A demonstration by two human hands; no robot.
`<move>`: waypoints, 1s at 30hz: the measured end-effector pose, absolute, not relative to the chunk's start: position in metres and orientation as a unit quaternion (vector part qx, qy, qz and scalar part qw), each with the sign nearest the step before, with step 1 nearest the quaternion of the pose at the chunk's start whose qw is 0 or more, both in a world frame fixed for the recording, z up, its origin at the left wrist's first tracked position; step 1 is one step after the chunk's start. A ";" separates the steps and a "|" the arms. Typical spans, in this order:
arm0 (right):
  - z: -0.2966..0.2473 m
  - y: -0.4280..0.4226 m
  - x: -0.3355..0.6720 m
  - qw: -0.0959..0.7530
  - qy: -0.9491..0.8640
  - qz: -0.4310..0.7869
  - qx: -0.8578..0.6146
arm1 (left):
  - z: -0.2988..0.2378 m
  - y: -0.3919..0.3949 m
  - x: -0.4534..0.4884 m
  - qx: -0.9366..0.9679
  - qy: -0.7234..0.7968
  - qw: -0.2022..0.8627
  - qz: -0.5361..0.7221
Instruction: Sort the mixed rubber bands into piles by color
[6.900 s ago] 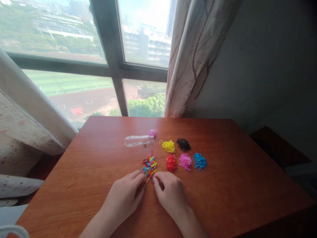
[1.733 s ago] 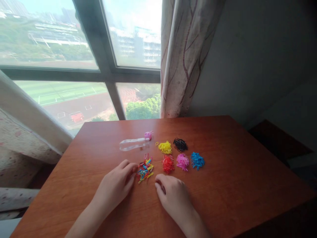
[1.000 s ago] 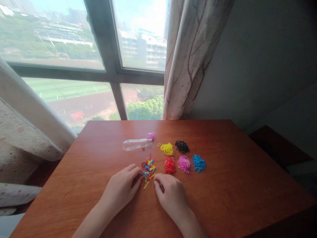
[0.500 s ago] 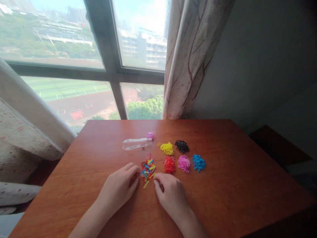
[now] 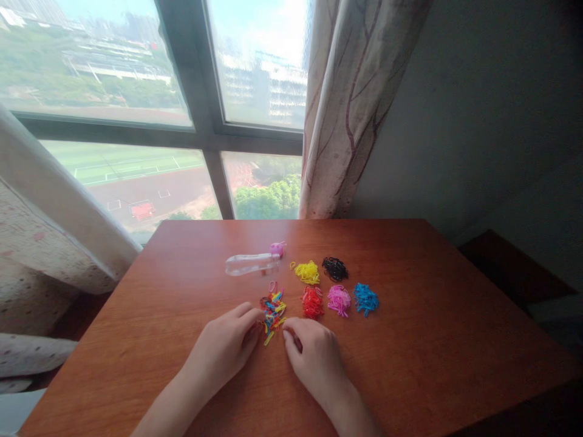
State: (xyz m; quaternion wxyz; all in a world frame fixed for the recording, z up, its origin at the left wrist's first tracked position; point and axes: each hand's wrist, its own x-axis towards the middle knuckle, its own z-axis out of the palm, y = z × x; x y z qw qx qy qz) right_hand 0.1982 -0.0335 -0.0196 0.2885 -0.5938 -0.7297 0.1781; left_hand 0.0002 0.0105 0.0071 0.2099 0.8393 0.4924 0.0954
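Multicoloured in red, yellow, blue and pink, a loose pile of small, thin loops that look like elastic bands (image 5: 273,311) lies, in the head view, on the reddish-brown wooden table (image 5: 410,364), between the person's two bare hands. The left hand (image 5: 228,340) rests at the pile's left edge, thumb and forefinger curled towards each other with the tips against the outer loops. The right hand (image 5: 316,349) sits at the pile's lower right, its fingers bent inwards and the thumb beneath the forefinger; at this range I cannot tell whether either pinch has a loop in it. Just right of the pile are sorted heaps: red loops (image 5: 312,302), then pink loops (image 5: 339,301) and blue loops (image 5: 365,299), with yellow loops (image 5: 307,272) and black loops (image 5: 336,269) behind them. Farther back, a clear, long-bodied plastic bottle (image 5: 250,264) lies on its side, a pink rounded cap (image 5: 277,249) by its neck. The loops should handle as very light, soft and stretchy, apt to tangle or cling to neighbours; a fingertip pinch on one protruding end, such as the yellow loop at the near edge, would be the surest hold.
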 end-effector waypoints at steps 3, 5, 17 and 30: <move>-0.020 -0.033 0.198 0.289 -0.728 0.185 -0.594 | 0.007 0.011 0.000 0.837 0.494 0.216 0.095; -0.020 -0.033 0.198 0.289 -0.728 0.188 -0.592 | 0.007 0.011 -0.001 0.836 0.496 0.217 0.093; -0.021 -0.034 0.199 0.288 -0.730 0.191 -0.590 | 0.011 0.013 -0.002 0.822 0.499 0.238 0.134; -0.016 -0.033 0.199 0.275 -0.733 0.199 -0.589 | 0.033 0.043 0.030 0.813 0.522 0.191 0.173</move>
